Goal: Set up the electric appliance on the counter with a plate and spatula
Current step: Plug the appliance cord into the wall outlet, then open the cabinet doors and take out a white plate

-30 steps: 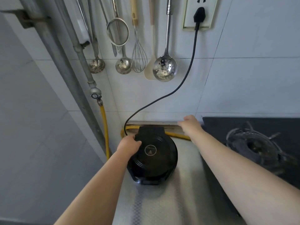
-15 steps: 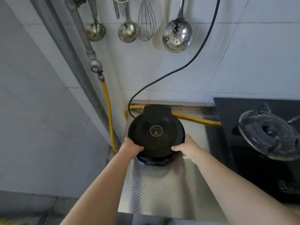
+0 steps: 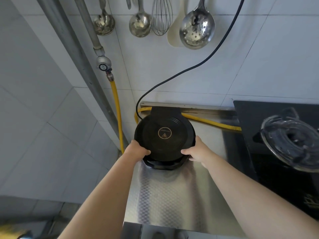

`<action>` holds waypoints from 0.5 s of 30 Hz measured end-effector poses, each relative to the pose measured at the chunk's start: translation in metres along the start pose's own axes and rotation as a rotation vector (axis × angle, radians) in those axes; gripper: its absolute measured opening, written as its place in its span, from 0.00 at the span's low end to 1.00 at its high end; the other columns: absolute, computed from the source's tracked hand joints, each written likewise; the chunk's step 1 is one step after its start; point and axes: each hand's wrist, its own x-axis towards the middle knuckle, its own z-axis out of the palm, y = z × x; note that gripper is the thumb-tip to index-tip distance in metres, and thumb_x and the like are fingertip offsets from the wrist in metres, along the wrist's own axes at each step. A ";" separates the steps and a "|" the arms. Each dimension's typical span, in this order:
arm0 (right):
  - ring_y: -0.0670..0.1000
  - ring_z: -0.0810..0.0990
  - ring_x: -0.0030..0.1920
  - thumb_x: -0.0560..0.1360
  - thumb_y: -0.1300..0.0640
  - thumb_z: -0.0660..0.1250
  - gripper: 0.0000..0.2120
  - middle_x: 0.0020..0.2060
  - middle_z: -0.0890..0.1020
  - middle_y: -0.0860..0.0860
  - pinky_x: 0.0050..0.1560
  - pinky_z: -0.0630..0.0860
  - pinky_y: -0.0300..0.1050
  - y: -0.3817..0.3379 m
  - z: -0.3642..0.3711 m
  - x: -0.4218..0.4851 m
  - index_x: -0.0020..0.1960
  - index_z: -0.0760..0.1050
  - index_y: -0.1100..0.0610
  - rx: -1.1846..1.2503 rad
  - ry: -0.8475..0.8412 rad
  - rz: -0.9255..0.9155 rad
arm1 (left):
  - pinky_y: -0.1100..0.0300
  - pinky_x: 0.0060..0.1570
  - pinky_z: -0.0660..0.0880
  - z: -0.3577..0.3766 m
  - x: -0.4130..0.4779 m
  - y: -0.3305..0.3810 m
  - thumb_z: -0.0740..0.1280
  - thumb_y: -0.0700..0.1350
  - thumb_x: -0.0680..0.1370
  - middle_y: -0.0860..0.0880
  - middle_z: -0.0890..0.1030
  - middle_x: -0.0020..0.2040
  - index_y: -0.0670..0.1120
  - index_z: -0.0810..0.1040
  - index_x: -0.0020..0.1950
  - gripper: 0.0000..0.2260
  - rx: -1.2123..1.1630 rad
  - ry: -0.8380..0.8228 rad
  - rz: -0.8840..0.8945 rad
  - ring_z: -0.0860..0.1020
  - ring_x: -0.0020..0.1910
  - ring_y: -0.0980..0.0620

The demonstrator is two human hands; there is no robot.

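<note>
A round black electric griddle (image 3: 164, 135) with a closed lid stands on the steel counter (image 3: 172, 195), close to the back wall. Its black cord (image 3: 203, 62) runs up the tiles and out of frame. My left hand (image 3: 137, 150) grips the lid's front left rim. My right hand (image 3: 196, 151) grips the front right rim. The lid's front edge looks slightly raised off the base. A cream plastic spatula (image 3: 175, 34) hangs on the wall among the utensils. No plate is in view.
Steel ladles (image 3: 139, 23), a whisk (image 3: 162, 18) and a slotted spoon (image 3: 196, 31) hang above. A yellow gas hose (image 3: 212, 123) runs behind the griddle. A black gas hob with burner (image 3: 290, 144) fills the right. The counter drops off at left and front.
My right hand came back from the wall behind the griddle to the lid's front right rim, and my left hand slid to the front left rim. The camera tilted down.
</note>
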 end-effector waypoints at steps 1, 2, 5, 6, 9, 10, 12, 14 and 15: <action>0.61 0.70 0.68 0.71 0.67 0.71 0.35 0.69 0.69 0.55 0.64 0.74 0.58 -0.001 0.000 0.001 0.72 0.59 0.53 0.009 -0.003 0.001 | 0.49 0.61 0.73 -0.001 0.000 0.000 0.72 0.42 0.74 0.42 0.74 0.65 0.42 0.65 0.72 0.29 0.004 -0.003 -0.001 0.73 0.64 0.41; 0.61 0.70 0.68 0.71 0.67 0.71 0.35 0.69 0.69 0.55 0.64 0.74 0.59 -0.001 0.000 0.002 0.72 0.59 0.54 0.014 -0.006 0.002 | 0.49 0.61 0.73 -0.001 -0.001 0.000 0.72 0.42 0.74 0.42 0.74 0.66 0.42 0.64 0.72 0.29 0.009 -0.005 -0.001 0.73 0.64 0.41; 0.60 0.70 0.68 0.71 0.66 0.72 0.35 0.69 0.70 0.55 0.64 0.74 0.58 -0.001 0.000 0.000 0.72 0.59 0.54 -0.003 0.001 -0.003 | 0.49 0.62 0.72 0.000 -0.002 -0.001 0.71 0.43 0.74 0.42 0.74 0.66 0.42 0.63 0.73 0.30 0.021 -0.005 0.003 0.73 0.65 0.41; 0.60 0.71 0.67 0.71 0.65 0.72 0.35 0.69 0.70 0.55 0.63 0.75 0.58 0.000 0.000 -0.001 0.72 0.60 0.54 -0.018 0.007 -0.010 | 0.49 0.62 0.73 0.000 -0.004 -0.001 0.71 0.43 0.74 0.42 0.74 0.66 0.42 0.63 0.73 0.30 0.026 -0.002 0.007 0.73 0.65 0.41; 0.60 0.73 0.64 0.71 0.62 0.72 0.34 0.67 0.72 0.54 0.60 0.77 0.56 0.001 0.001 -0.008 0.72 0.61 0.53 -0.081 0.034 -0.044 | 0.51 0.60 0.76 0.003 -0.008 0.002 0.70 0.45 0.76 0.42 0.75 0.64 0.42 0.60 0.74 0.30 0.123 0.024 0.036 0.76 0.62 0.42; 0.60 0.74 0.64 0.71 0.61 0.73 0.33 0.67 0.73 0.54 0.60 0.77 0.56 0.002 0.002 -0.010 0.72 0.62 0.53 -0.107 0.045 -0.055 | 0.50 0.60 0.77 0.004 -0.011 0.003 0.69 0.45 0.76 0.41 0.75 0.64 0.42 0.59 0.75 0.31 0.170 0.043 0.049 0.76 0.61 0.42; 0.60 0.74 0.64 0.71 0.59 0.73 0.32 0.66 0.74 0.55 0.63 0.75 0.57 0.002 0.003 -0.014 0.71 0.63 0.55 -0.163 0.070 -0.077 | 0.48 0.61 0.76 0.006 -0.016 0.008 0.67 0.45 0.77 0.39 0.71 0.68 0.43 0.55 0.76 0.32 0.247 0.082 0.063 0.75 0.63 0.40; 0.59 0.75 0.63 0.71 0.58 0.73 0.30 0.65 0.76 0.55 0.64 0.74 0.57 0.004 0.004 -0.022 0.70 0.65 0.56 -0.187 0.094 -0.101 | 0.46 0.63 0.75 0.009 -0.023 0.010 0.66 0.46 0.78 0.39 0.65 0.72 0.46 0.52 0.78 0.33 0.304 0.109 0.088 0.71 0.67 0.38; 0.58 0.76 0.61 0.71 0.58 0.72 0.30 0.64 0.76 0.54 0.64 0.74 0.56 0.005 0.004 -0.027 0.70 0.66 0.56 -0.186 0.102 -0.107 | 0.45 0.65 0.73 0.010 -0.026 0.010 0.65 0.46 0.78 0.39 0.62 0.74 0.46 0.51 0.78 0.33 0.330 0.124 0.113 0.68 0.69 0.38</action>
